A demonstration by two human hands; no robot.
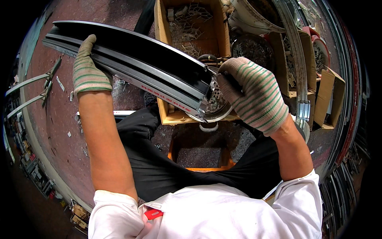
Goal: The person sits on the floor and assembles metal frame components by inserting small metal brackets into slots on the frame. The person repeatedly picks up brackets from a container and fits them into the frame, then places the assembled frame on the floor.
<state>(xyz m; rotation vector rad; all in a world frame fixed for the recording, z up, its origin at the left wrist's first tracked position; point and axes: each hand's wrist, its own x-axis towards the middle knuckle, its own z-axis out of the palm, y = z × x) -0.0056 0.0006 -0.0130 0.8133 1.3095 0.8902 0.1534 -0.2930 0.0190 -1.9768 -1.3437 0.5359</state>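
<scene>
A long dark grey metal profile (159, 79), with red print along its near side, slants across in front of me from the upper left to the middle. My left hand (91, 73), in a striped knitted glove, grips it near its far left end, thumb over the top. By the profile's right end is my right hand (254, 95), also gloved, with its fingers curled closed. Whatever those fingers hold, if anything, is hidden. Below that end stands a round metal pot (223, 113) holding small metal pieces, partly covered by the profile and glove.
Behind the pot is a wooden crate (162, 28) with mesh-like scraps. A white bucket (248, 18), cardboard boxes (329, 97) and a long metal strip (300, 65) stand at right. Long-handled cutters (34, 85) lie on the floor at left. An orange stool-like frame (229, 159) sits between my legs.
</scene>
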